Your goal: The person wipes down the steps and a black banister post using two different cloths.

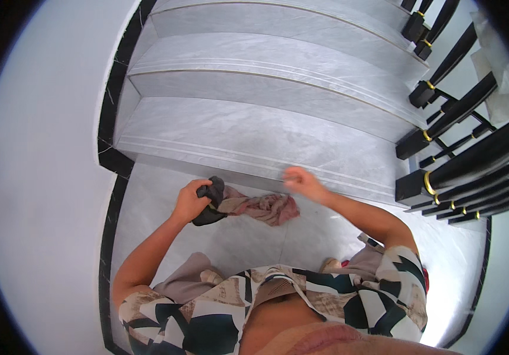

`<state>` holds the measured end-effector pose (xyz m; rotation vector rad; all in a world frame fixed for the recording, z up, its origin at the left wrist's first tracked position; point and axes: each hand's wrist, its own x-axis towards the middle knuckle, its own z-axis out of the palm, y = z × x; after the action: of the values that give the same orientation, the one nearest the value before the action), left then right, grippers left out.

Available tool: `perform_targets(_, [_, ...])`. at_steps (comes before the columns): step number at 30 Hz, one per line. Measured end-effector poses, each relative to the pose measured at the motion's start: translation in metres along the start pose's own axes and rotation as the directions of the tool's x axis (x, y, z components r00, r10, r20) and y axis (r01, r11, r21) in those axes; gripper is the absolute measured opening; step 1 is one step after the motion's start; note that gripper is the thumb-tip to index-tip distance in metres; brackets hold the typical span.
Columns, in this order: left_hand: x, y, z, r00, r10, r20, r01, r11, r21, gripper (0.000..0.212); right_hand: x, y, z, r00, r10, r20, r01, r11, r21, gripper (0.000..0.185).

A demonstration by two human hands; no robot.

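Note:
Gripped in my left hand (191, 200) is a bunched dark grey cloth (212, 191), with a black piece (209, 216) hanging below it. A crumpled pinkish-beige cloth (265, 208) lies on the tiled floor just right of the dark cloth, at the foot of the lowest step. My right hand (302, 181) is blurred, above the edge of the lowest step (254, 153), up and right of the pink cloth. Its fingers look curled, but whether they hold anything small cannot be told.
Grey marble-look stairs (254, 84) rise in front of me. Black balusters (467, 151) with gold rings line the right side, with a pale translucent sheet (498, 66) behind the upper ones. A white wall (46, 155) with black skirting (108, 106) borders the left.

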<state>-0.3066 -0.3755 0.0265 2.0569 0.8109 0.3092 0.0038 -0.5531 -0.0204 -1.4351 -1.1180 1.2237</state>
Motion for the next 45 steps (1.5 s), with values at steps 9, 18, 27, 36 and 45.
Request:
perform_targets(9, [0.031,-0.006,0.032,0.929,0.184,0.321,0.0,0.867,-0.498,0.08,0.08,-0.036,0.105,0.98,0.196,0.037,-0.196,0.909,0.369,0.055])
perform_targets(18, [-0.007,-0.186,0.053,0.993,-0.085,-0.081,0.021,0.81,-0.587,0.03,0.091,-0.152,-0.082,0.632,-0.067,-0.772,-0.003,0.996,-0.088,0.047])
perform_targets(27, [-0.048,-0.173,0.047,0.985,-0.155,0.071,0.169,0.824,-0.54,0.012,0.183,-0.161,-0.155,0.627,-0.246,-0.739,-0.689,0.266,-0.674,0.032])
perform_targets(36, [-0.028,-0.128,0.029,0.945,-0.321,0.057,0.204,0.444,-0.873,0.027,0.246,-0.111,0.179,0.941,-0.294,0.168,0.332,0.897,-0.292,0.044])
perform_targets(45, [-0.049,-0.097,0.012,0.929,0.135,0.345,0.37,-0.313,-0.875,0.062,0.106,-0.031,0.236,0.997,-0.075,-0.031,0.068,0.98,-0.185,0.051])
